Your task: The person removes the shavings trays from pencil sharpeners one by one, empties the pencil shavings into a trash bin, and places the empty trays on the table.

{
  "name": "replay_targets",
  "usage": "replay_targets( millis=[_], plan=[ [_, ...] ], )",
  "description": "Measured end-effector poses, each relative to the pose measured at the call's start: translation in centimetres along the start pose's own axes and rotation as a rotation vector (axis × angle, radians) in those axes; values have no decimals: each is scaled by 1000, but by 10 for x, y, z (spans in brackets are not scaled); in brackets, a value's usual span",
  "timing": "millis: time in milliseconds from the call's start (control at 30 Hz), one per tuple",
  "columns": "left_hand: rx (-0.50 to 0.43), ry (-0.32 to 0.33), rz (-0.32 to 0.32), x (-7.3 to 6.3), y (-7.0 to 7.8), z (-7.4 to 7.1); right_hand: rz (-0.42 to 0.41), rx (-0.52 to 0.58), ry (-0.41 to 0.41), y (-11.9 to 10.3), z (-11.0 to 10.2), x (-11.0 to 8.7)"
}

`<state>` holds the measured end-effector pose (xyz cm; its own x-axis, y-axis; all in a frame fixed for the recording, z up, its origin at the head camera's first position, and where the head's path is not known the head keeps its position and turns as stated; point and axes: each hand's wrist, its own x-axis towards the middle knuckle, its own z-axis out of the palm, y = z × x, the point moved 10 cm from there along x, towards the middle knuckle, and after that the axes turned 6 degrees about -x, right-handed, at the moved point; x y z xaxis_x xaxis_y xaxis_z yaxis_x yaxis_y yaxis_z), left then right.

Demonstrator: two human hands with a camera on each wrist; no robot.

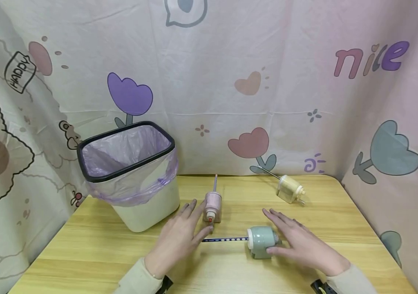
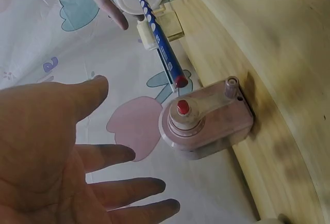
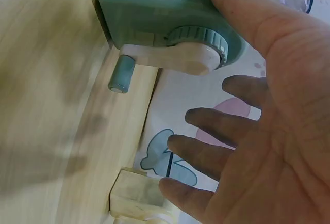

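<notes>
A green crank pencil sharpener (image 1: pixel 262 243) lies on the wooden table (image 1: pixel 212 273), with a blue pencil (image 1: pixel 227 239) with white dots sticking out of its left end. My right hand (image 1: pixel 300 243) is spread beside its crank side; the thumb overlaps the sharpener's edge, and whether it touches I cannot tell. My left hand (image 1: pixel 179 234) has its fingers extended just left of a pink crank sharpener (image 1: pixel 213 202). Out of that one's back a purple pencil (image 1: pixel 215 183) points away from me; a small red tip (image 2: pixel 183 107) shows at its front. Both hands hold nothing.
A cream sharpener (image 1: pixel 290 188) with a dark pencil (image 1: pixel 269 172) in it stands at the back right. At the back left is a white bin (image 1: pixel 150 216) with a black rim and a purple liner. A printed curtain (image 1: pixel 201 81) hangs behind the table.
</notes>
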<state>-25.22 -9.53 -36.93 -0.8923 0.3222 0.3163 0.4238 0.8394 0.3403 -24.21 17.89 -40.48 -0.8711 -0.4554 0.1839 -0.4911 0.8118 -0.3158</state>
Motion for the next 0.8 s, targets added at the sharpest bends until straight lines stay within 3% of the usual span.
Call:
replay_targets(
  millis=[267,533,800],
  plan=[
    [1,-3,45,-1,6,2,-43,43,-24,-5,8,3],
    [-27,1,56,-2,6,3,-73,62,-53,-7,17,8],
    [-43,-13,39,-3,6,4,-66,168,-103,-4,26,14]
  ],
)
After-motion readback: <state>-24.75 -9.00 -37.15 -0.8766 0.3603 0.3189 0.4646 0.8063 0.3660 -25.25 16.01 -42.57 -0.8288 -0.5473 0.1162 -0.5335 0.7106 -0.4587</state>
